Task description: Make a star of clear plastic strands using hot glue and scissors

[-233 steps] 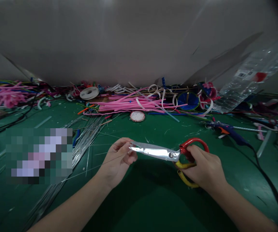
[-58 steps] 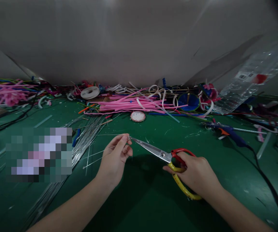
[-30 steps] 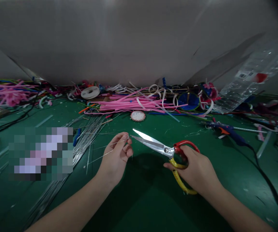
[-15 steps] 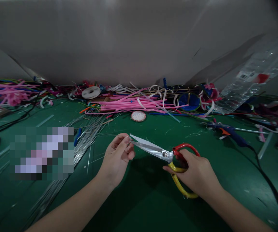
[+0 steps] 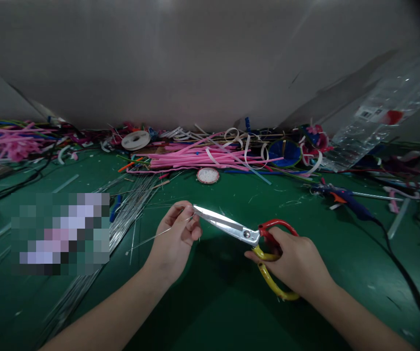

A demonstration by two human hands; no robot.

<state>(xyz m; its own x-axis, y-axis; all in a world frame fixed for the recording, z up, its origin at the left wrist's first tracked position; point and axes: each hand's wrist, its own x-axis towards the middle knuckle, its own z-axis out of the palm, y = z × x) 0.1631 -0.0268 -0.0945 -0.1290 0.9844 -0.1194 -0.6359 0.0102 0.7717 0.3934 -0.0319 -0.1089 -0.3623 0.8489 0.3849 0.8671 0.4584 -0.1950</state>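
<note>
My left hand (image 5: 175,239) pinches a thin metal wire (image 5: 147,240) between thumb and forefinger; the wire trails down to the left over the green table (image 5: 217,302). My right hand (image 5: 294,263) grips scissors (image 5: 232,226) with one red and one yellow handle. The steel blades are nearly closed and their tips meet the wire at my left fingertips.
A bundle of thin wires (image 5: 122,219) lies left of my hands. Pink tubes (image 5: 202,157), a white tape roll (image 5: 135,140) and a round lid (image 5: 207,175) lie along the back wall. A blue glue gun (image 5: 345,200) with black cord and a clear plastic bottle (image 5: 381,114) are on the right.
The scissor blades stood open a second ago and have closed on the wire at my left fingertips. My right hand moved slightly left and down. My left hand has kept its place.
</note>
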